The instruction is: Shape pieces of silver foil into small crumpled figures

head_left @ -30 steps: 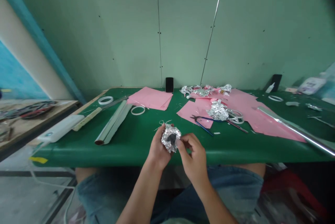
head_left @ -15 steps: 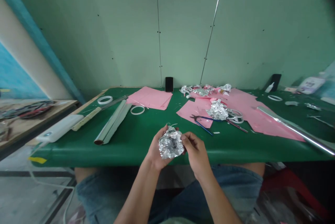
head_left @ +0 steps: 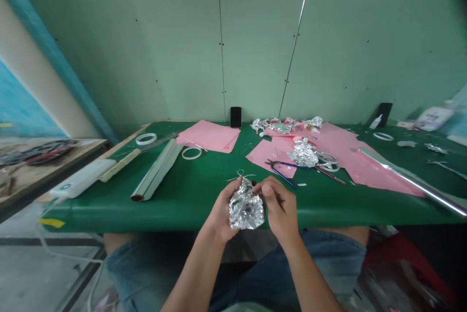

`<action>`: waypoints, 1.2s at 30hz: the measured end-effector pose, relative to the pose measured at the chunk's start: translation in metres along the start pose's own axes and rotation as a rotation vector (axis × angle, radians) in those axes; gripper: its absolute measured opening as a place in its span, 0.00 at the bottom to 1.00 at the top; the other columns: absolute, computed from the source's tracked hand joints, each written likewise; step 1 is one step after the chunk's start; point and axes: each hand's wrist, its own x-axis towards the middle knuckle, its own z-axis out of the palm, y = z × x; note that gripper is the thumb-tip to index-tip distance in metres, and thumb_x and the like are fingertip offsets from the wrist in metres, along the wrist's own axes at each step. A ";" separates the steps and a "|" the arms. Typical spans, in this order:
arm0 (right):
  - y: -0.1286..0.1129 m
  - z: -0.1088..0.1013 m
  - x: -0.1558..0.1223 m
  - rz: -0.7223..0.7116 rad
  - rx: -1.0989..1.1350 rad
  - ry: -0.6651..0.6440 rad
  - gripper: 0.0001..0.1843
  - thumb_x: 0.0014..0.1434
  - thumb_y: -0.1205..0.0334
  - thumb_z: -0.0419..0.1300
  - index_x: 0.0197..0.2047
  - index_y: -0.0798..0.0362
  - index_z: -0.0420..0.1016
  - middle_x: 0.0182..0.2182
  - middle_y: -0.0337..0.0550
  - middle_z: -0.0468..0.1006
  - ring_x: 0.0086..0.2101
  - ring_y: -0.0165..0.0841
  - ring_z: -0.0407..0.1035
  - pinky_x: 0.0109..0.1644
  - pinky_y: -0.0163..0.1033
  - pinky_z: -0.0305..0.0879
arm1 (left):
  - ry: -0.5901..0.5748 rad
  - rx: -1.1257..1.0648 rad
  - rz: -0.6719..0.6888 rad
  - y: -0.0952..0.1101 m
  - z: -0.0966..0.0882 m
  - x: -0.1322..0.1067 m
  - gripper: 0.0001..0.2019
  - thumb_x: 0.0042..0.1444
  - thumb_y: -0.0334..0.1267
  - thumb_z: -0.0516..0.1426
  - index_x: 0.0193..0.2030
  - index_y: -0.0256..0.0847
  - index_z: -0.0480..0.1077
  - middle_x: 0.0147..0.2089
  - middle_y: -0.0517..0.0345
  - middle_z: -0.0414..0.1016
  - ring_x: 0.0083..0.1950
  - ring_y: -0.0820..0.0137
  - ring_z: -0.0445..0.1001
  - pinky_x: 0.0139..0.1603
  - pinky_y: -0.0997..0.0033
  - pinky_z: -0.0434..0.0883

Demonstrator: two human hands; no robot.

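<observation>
A crumpled piece of aluminium foil (head_left: 246, 210) rests in my left hand (head_left: 222, 214), whose fingers wrap round its left side and back. It is cupped at the front and narrows towards the top. My right hand (head_left: 282, 207) is closed at the upper right of the foil, its index fingertip touching it near the narrow top; the contact of the thumb is hard to make out. Just beyond the top a twisted white wire (head_left: 241, 174) with a small loop sticks out. Both hands are above the front edge of the green table (head_left: 109, 210).
Left of my hands lie a foil roll (head_left: 155, 171), a tape ring (head_left: 191, 153) and pink sheets (head_left: 209, 136). To the right are blue-handled pliers (head_left: 282, 175), crumpled foil (head_left: 303, 154), more pink paper (head_left: 339, 146) and a long shiny roll (head_left: 412, 180). A phone (head_left: 235, 117) leans on the wall.
Both hands and the foil have shifted slightly right. The foil has tilted so its narrow top and the looped wire show more. My right fingers have moved from its right edge towards the top.
</observation>
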 end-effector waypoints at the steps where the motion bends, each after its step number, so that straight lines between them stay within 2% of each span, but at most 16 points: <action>1: 0.000 0.000 -0.001 -0.027 0.014 -0.015 0.16 0.64 0.55 0.53 0.27 0.51 0.72 0.27 0.39 0.70 0.31 0.33 0.67 0.36 0.37 0.61 | 0.010 -0.015 -0.030 0.000 0.000 0.000 0.11 0.58 0.40 0.56 0.30 0.33 0.72 0.27 0.52 0.76 0.28 0.67 0.76 0.33 0.68 0.72; 4: -0.001 0.000 0.000 -0.030 0.013 -0.060 0.16 0.62 0.56 0.55 0.24 0.52 0.67 0.27 0.38 0.67 0.31 0.31 0.64 0.36 0.36 0.60 | 0.033 -0.045 -0.062 0.001 0.000 0.001 0.11 0.58 0.40 0.56 0.29 0.34 0.71 0.25 0.54 0.75 0.26 0.69 0.75 0.31 0.70 0.71; 10: 0.002 0.004 0.004 0.030 -0.016 -0.035 0.17 0.62 0.56 0.56 0.23 0.51 0.63 0.24 0.35 0.62 0.28 0.29 0.60 0.33 0.35 0.57 | 0.020 -0.009 -0.069 -0.001 -0.001 0.002 0.09 0.53 0.38 0.61 0.27 0.35 0.69 0.24 0.57 0.72 0.25 0.70 0.73 0.29 0.72 0.69; 12: 0.003 0.004 0.002 0.035 -0.025 0.012 0.16 0.62 0.55 0.55 0.24 0.51 0.65 0.25 0.36 0.65 0.29 0.30 0.62 0.34 0.35 0.58 | 0.012 -0.034 -0.078 -0.001 -0.001 0.002 0.09 0.55 0.38 0.59 0.28 0.35 0.70 0.24 0.56 0.73 0.26 0.70 0.73 0.29 0.72 0.69; 14: 0.004 0.004 -0.001 0.054 -0.033 0.119 0.15 0.64 0.53 0.52 0.29 0.51 0.68 0.28 0.38 0.69 0.31 0.31 0.64 0.36 0.36 0.59 | 0.008 -0.077 -0.075 -0.001 0.000 0.003 0.09 0.57 0.39 0.57 0.30 0.35 0.70 0.26 0.55 0.73 0.27 0.70 0.73 0.29 0.72 0.70; 16: 0.005 0.003 -0.005 0.099 -0.038 0.185 0.17 0.65 0.50 0.49 0.31 0.51 0.69 0.27 0.38 0.70 0.29 0.31 0.63 0.34 0.36 0.59 | 0.032 -0.111 -0.043 0.000 0.001 0.005 0.10 0.58 0.40 0.56 0.31 0.35 0.70 0.27 0.54 0.74 0.28 0.70 0.73 0.30 0.71 0.71; 19: 0.006 0.004 -0.011 0.223 -0.030 0.070 0.20 0.63 0.47 0.51 0.27 0.51 0.66 0.21 0.35 0.64 0.24 0.29 0.59 0.28 0.35 0.55 | 0.076 -0.137 0.058 0.002 0.002 0.007 0.10 0.58 0.39 0.55 0.29 0.36 0.68 0.25 0.56 0.72 0.26 0.70 0.72 0.28 0.71 0.71; 21: 0.008 0.007 -0.014 0.314 0.041 -0.020 0.18 0.60 0.46 0.56 0.28 0.52 0.67 0.22 0.35 0.66 0.24 0.29 0.61 0.27 0.34 0.56 | 0.084 -0.144 0.122 0.002 0.003 0.008 0.12 0.59 0.39 0.54 0.26 0.37 0.66 0.23 0.58 0.69 0.24 0.71 0.70 0.25 0.72 0.69; 23: 0.010 0.012 -0.017 0.392 0.170 -0.045 0.16 0.56 0.47 0.60 0.31 0.52 0.70 0.24 0.36 0.69 0.24 0.29 0.63 0.27 0.34 0.60 | 0.086 -0.125 0.145 0.003 0.003 0.008 0.13 0.59 0.40 0.54 0.25 0.38 0.65 0.22 0.59 0.68 0.22 0.71 0.69 0.22 0.72 0.66; 26: 0.015 0.019 -0.021 0.449 0.365 -0.015 0.15 0.55 0.49 0.62 0.32 0.53 0.73 0.24 0.37 0.71 0.25 0.29 0.65 0.31 0.35 0.64 | 0.080 -0.089 0.169 0.003 0.001 0.007 0.12 0.58 0.41 0.54 0.26 0.38 0.65 0.22 0.58 0.68 0.22 0.69 0.69 0.20 0.71 0.65; 29: 0.020 0.022 -0.024 0.466 0.471 0.025 0.13 0.55 0.51 0.63 0.35 0.53 0.75 0.28 0.39 0.75 0.29 0.32 0.69 0.36 0.38 0.67 | 0.084 -0.092 0.183 0.002 -0.002 0.007 0.08 0.55 0.34 0.55 0.25 0.38 0.64 0.23 0.59 0.68 0.23 0.71 0.69 0.22 0.73 0.66; 32: 0.025 0.022 -0.026 0.463 0.449 0.058 0.14 0.54 0.51 0.64 0.37 0.53 0.76 0.29 0.41 0.77 0.31 0.34 0.70 0.38 0.38 0.67 | 0.105 -0.130 0.132 0.001 -0.003 0.008 0.09 0.55 0.31 0.53 0.24 0.38 0.64 0.23 0.59 0.67 0.25 0.72 0.70 0.26 0.73 0.68; 36: 0.027 0.022 -0.025 0.433 0.364 0.108 0.15 0.53 0.50 0.64 0.36 0.53 0.76 0.26 0.39 0.75 0.29 0.33 0.70 0.35 0.37 0.67 | 0.108 -0.134 0.087 -0.001 -0.004 0.010 0.10 0.56 0.32 0.52 0.24 0.38 0.64 0.23 0.57 0.68 0.24 0.72 0.70 0.23 0.74 0.67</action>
